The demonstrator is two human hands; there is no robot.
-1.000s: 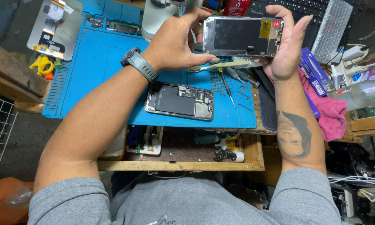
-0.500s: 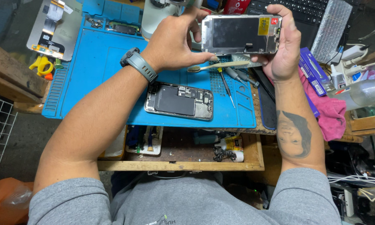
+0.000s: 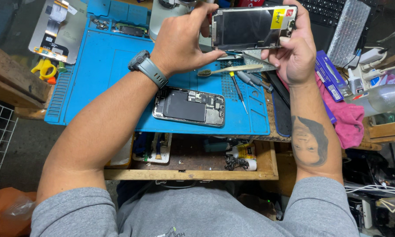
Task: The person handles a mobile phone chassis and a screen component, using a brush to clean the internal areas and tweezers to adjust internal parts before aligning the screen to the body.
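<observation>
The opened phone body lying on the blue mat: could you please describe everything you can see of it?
The opened phone body lies flat, insides up, on the blue mat near its front edge. A shiny metal frame rings a large black battery-like block with small boards and metal shields to its right. No screen covers it. The left forearm passes above its left end; neither hand touches it.

Phone screen panel (image 3: 250, 27) between left hand (image 3: 182, 44) and right hand (image 3: 294, 52), above blue mat (image 3: 105, 66).

Dark phone screen (image 3: 250, 27) with yellow label (image 3: 277, 19); purple box (image 3: 329, 75) right.
</observation>
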